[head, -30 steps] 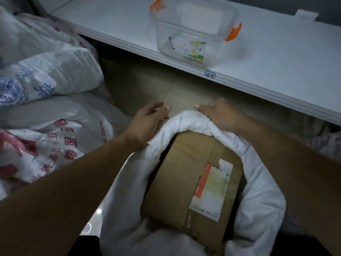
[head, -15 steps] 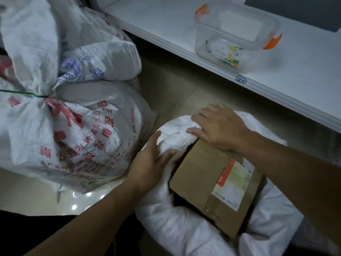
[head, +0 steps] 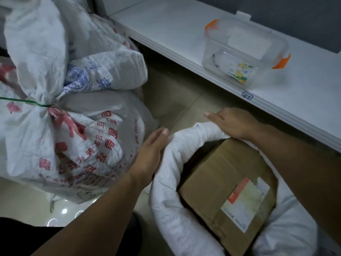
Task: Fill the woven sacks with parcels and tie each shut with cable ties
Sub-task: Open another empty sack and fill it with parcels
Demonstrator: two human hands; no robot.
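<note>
Both hands grip the rolled, crinkled rim of the white woven sack (head: 166,191): left hand (head: 149,156) at its left, right hand (head: 234,124) at its far edge. A taped cardboard parcel (head: 217,182) sits inside.

Parcel (head: 221,183) in open sack (head: 166,209) — tied sack (head: 77,141) left, shelf (head: 166,30) behind

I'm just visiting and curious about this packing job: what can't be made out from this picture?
All from the head view:
- Cardboard box: lower part hidden by the rolled rim of the white sack.
- Box label: print blurred, unreadable.
- Left hand and right hand: fingertips hidden behind the rim.
- Clear tub: contents too small to identify.
- Tied sack: cut off by the left edge.
</note>
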